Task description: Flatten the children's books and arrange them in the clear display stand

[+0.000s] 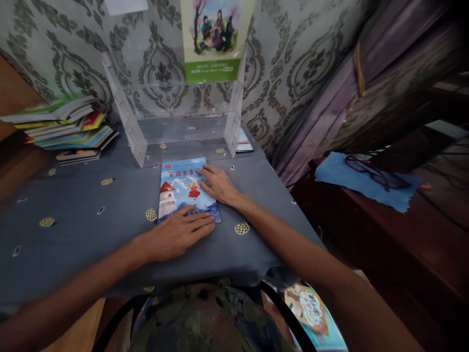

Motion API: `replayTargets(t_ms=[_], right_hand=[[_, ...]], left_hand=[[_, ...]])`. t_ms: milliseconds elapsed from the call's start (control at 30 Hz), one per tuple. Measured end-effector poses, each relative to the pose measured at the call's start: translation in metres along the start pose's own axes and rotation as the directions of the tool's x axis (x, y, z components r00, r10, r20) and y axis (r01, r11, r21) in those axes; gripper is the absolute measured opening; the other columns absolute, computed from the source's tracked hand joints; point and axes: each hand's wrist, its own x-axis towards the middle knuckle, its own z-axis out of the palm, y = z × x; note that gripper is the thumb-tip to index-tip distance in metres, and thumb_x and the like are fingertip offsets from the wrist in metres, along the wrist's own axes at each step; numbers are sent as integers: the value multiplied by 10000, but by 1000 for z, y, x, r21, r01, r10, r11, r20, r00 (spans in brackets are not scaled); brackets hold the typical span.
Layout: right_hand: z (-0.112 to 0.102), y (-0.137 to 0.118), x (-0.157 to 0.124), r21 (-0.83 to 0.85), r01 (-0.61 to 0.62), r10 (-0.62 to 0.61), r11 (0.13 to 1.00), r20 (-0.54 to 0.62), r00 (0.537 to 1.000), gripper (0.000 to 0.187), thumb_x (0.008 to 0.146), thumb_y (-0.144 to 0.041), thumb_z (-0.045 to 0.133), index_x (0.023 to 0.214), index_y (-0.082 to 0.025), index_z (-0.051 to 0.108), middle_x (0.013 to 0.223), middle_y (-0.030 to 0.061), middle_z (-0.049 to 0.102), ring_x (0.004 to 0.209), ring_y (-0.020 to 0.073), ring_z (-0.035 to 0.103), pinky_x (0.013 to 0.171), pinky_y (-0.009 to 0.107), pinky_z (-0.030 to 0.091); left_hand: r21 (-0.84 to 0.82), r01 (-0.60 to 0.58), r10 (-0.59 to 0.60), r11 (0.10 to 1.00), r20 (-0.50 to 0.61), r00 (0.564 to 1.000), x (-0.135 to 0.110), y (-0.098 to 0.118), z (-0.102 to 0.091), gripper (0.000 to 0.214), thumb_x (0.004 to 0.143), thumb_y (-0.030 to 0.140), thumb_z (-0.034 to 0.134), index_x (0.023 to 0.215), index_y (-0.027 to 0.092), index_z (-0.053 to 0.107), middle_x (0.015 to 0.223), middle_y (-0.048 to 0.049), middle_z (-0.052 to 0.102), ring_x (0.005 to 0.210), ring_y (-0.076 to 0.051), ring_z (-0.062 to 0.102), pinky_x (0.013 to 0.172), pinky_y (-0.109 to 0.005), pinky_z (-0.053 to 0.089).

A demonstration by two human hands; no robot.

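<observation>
The left hand [179,232] lies with fingers outstretched across the bottom edge of a blue book [178,188], apart from the right hand [220,185], which rests spread on its right edge. The book lies face up on the table [124,210], just in front of a clear stand [132,139]. Beyond, stacked books [69,128] sit left, and eyeglasses [381,176] rest on blue cloth [331,168] at right.
</observation>
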Motion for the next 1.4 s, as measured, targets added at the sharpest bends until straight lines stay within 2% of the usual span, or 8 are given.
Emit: replayTargets(t_ms=[267, 433, 567, 733, 867, 1000, 1133, 1400], right_hand=[[-2, 20, 5, 160, 17, -12, 987, -34, 999, 369, 961, -252, 481, 1291, -152, 611, 1402, 146, 565, 1301, 265, 524, 1099, 433, 407], [1, 32, 8, 231, 23, 0, 973, -96, 995, 365, 964, -230, 459, 1289, -164, 611, 1343, 130, 614, 1304, 239, 519, 1106, 418, 400], [1, 32, 8, 279, -18, 53, 960, -119, 991, 349, 977, -240, 448, 1277, -196, 620, 1297, 100, 653, 1222, 226, 578, 1062, 410, 435], [-4, 24, 8, 345, -72, 108, 936, -86, 991, 335, 992, -239, 442, 1261, -198, 637, 1154, 79, 725, 1086, 204, 651, 979, 369, 475], [-7, 14, 7, 375, -86, 115, 923, -56, 992, 323, 991, -228, 454, 1243, -193, 653, 1048, 67, 757, 1013, 195, 679, 947, 351, 478], [-8, 10, 6, 407, -76, 108, 910, -57, 992, 325, 994, -233, 449, 1243, -191, 654, 1029, 66, 763, 992, 192, 686, 931, 342, 478], [-9, 10, 6, 453, -74, 118, 888, -70, 990, 329, 995, -241, 446, 1241, -185, 658, 989, 62, 771, 952, 187, 693, 899, 326, 485], [-11, 12, 7, 532, -97, 174, 841, -97, 980, 322, 989, -258, 463, 1224, -186, 672, 897, 41, 773, 828, 166, 676, 817, 296, 483]], left_hand=[[76, 45, -55, 996, 132, 990, 56, 10, 2, 514, 924, 137, 426, 1433, 144, 360, 1520, -131, 449, 1413, -231, 398, 1183, -449, 235], [67, 111, -107, 992, -49, 993, 46, 18, -3, 272, 1010, 238, 340, 1159, 153, 551, 1010, -80, 693, 980, -202, 654, 934, -370, 479], [94, 200, -203, 975, 25, 979, 14, 32, -17, 214, 996, 291, 401, 932, 176, 570, 771, -49, 659, 754, -222, 662, 610, -313, 484], [232, 471, -518, 851, 223, 826, -24, 36, -30, 272, 1003, 280, 381, 882, 180, 603, 715, -51, 677, 669, -209, 674, 550, -285, 455], [279, 652, -692, 705, 72, 718, -13, 21, -33, 311, 1014, 339, 359, 1024, 173, 622, 988, -104, 702, 922, -243, 678, 640, -297, 504], [315, 709, -743, 631, -16, 669, 25, 2, -29, 407, 982, 398, 446, 1253, 113, 555, 1207, -186, 635, 1129, -322, 592, 746, -360, 537], [318, 742, -787, 590, 22, 617, 52, -11, -25, 422, 993, 354, 404, 1221, 42, 573, 1141, -228, 654, 1080, -347, 612, 759, -408, 540], [324, 719, -770, 615, 50, 637, 54, -18, -28, 430, 995, 301, 334, 1098, 28, 649, 1037, -242, 693, 1002, -354, 660, 740, -414, 526]])
